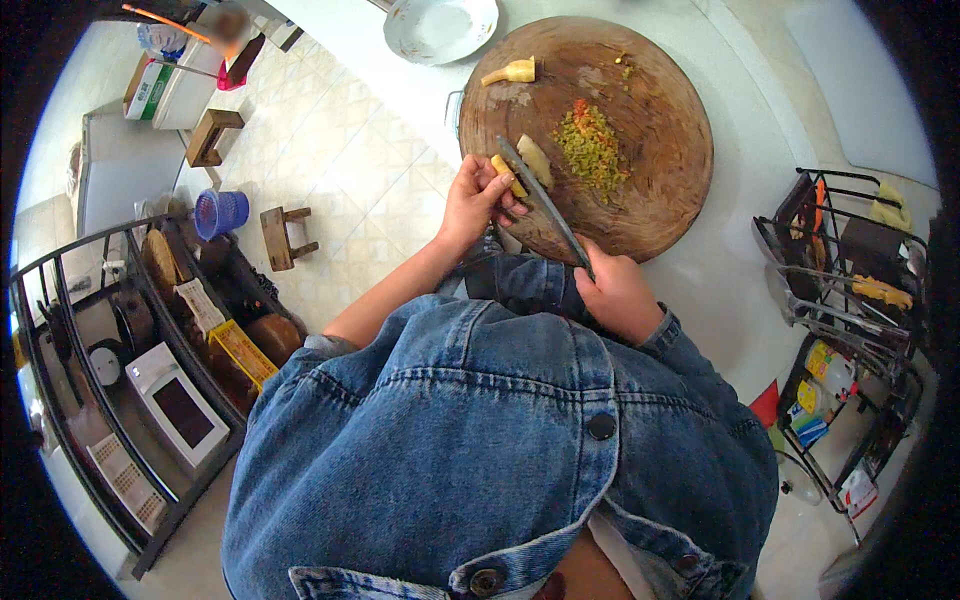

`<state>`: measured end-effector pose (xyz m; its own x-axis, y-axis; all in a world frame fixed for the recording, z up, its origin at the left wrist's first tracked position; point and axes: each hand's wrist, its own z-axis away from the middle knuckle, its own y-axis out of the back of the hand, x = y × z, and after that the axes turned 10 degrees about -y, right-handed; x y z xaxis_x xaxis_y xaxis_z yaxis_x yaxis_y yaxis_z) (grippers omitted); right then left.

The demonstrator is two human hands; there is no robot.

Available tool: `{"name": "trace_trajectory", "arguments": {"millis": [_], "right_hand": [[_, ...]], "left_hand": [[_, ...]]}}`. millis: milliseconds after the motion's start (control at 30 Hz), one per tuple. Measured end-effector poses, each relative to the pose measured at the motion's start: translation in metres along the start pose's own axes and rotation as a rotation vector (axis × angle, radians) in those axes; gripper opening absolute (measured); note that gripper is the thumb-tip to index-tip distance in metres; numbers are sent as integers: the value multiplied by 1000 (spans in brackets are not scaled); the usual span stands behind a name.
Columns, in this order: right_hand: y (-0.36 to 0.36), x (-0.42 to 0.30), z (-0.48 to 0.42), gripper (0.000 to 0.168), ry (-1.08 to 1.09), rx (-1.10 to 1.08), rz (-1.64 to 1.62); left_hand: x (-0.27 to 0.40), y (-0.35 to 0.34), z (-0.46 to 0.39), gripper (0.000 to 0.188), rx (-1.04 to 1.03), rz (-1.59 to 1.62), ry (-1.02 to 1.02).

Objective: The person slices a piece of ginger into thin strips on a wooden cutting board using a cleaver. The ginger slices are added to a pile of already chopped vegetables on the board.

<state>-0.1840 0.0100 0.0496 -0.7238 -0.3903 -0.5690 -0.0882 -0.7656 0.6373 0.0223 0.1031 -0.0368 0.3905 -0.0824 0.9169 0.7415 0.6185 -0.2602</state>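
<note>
My left hand [482,196] pinches a pale yellow vegetable piece [509,175] at the near-left edge of a round wooden chopping board [675,180]. In my right hand [621,289] is the handle of a knife [546,201]; its dark blade points up and left, close beside the held piece. A flat pale slice [535,160] lies on the board just beyond the blade. Right of it sits a heap of finely chopped green and red vegetable [592,150]. Another yellow piece with a narrow stem end [513,72] rests near the board's far left.
A white plate [441,28] stands on the white counter [742,300] beyond the board. To the right is a black wire rack [847,277] with utensils and bottles. On the left are a wooden stool [287,238], a blue basket [222,213] and a shelf with a white microwave [180,405].
</note>
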Motion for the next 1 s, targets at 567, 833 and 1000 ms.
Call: {"name": "trace_trajectory", "arguments": {"millis": [567, 833, 1000], "right_hand": [[6, -6, 4, 35, 150, 74, -20], [13, -10, 9, 45, 45, -28, -35], [3, -16, -10, 45, 55, 3, 3]], "left_hand": [[-3, 1, 0, 19, -19, -8, -23], [0, 0, 0, 19, -8, -29, 4], [-3, 2, 0, 18, -6, -15, -26]]}}
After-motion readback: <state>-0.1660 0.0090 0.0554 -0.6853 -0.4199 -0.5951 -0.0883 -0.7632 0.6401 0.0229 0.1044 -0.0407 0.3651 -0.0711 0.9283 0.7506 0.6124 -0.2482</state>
